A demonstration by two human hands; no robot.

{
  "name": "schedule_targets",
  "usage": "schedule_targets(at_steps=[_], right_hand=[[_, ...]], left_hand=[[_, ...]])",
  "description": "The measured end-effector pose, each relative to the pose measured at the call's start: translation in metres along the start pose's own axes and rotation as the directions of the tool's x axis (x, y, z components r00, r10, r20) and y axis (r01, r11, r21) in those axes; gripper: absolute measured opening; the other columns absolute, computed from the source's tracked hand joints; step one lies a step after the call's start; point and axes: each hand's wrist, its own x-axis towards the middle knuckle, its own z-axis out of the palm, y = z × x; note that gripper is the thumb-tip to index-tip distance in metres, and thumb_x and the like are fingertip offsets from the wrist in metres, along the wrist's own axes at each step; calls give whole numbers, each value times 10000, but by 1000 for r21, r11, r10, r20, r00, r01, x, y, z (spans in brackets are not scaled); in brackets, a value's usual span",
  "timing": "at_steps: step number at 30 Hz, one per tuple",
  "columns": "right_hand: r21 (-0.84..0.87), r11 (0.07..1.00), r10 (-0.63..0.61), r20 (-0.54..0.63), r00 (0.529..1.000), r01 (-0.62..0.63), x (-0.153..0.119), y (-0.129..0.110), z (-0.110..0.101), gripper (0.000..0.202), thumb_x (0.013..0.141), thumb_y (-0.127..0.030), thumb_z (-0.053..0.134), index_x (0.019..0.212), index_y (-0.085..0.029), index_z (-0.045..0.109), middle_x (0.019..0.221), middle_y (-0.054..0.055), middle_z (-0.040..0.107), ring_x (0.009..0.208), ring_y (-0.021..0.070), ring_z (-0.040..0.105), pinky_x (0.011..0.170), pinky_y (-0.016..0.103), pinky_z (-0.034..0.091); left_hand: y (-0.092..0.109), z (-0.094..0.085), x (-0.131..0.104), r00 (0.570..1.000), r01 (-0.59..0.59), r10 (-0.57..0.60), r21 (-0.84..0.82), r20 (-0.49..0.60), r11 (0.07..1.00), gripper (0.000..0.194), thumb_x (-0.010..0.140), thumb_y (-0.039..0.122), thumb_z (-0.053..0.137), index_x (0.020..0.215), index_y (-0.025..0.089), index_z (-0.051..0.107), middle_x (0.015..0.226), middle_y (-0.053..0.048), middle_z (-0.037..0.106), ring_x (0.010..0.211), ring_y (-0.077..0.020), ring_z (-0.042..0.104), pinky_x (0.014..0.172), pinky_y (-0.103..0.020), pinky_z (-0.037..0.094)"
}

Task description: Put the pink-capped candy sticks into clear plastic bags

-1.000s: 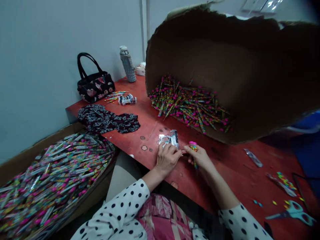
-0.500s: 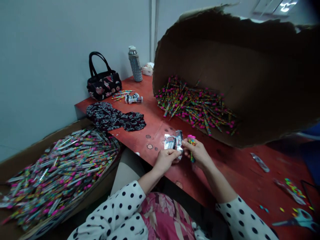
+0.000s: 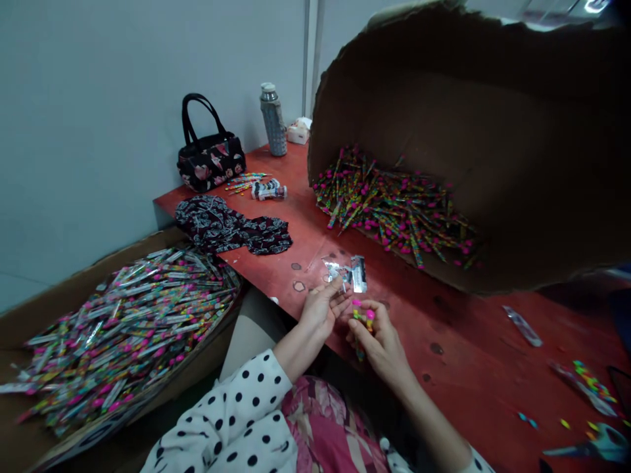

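Silver foil wrappers sit pinched at the fingertips of your left hand, lifted just above the red worktop. Your right hand is closed around a slim, bright stick with a pink cap, held just beside the wrappers. By the look of it, the stick is light and stiff, so grip it along the middle of its length, leaving the capped end free. The foil seems thin, crinkly and likely slick; take it by an edge, as a hard squeeze could crease or tear it. Behind your hands, a tipped cardboard box spills more sticks. To your left, another box holds wrapped ones. Scissors lie far right.
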Motion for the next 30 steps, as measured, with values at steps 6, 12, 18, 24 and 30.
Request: schedule_targets(at_steps=[6, 12, 18, 24, 30], right_hand=[[56, 998, 2, -36, 999, 0, 5, 3, 3, 257, 780, -387, 598, 885, -223, 430, 645, -33, 579, 541, 138, 567, 516, 248, 460], [83, 997, -8, -25, 1000, 10, 4, 4, 3, 251, 782, -388, 602, 878, -224, 437, 622, -44, 558, 512, 125, 548, 485, 229, 436], [125, 992, -18, -49, 999, 24, 3, 4, 2, 253, 773, -374, 619, 884, -220, 451, 665, -43, 571, 516, 109, 554, 491, 217, 443], [419, 907, 42, 12, 999, -43, 11, 3, 1, 269, 752, -340, 656, 844, -221, 434, 535, -71, 562, 427, 77, 520, 409, 151, 384], [483, 855, 122, 165, 979, -188, 3, 8, 2, 282, 781, -414, 608, 825, -208, 421, 639, -18, 638, 411, 77, 549, 378, 150, 401]], left_hand=[[-6, 7, -3, 999, -27, 28, 74, -14, 997, 237, 649, 287, 727, 741, 99, 617, 710, -78, 661, 590, -126, 615, 512, -202, 485], [-3, 9, -9, 999, -47, 45, 78, 22, 996, 280, 603, 312, 751, 721, 95, 619, 701, -81, 660, 602, -131, 612, 518, -202, 463], [-8, 7, -15, 991, -123, 110, 196, 75, 973, 309, 604, 355, 742, 704, 94, 611, 626, -41, 625, 491, -96, 549, 416, -185, 387], [-22, 2, -24, 970, -155, 92, 281, 223, 947, 290, 658, 394, 692, 682, 129, 576, 475, 40, 520, 316, -75, 442, 325, -199, 344], [-10, 0, -18, 970, -223, 201, 174, 138, 959, 249, 650, 337, 711, 717, 132, 586, 525, 38, 553, 382, -69, 497, 385, -181, 380]])
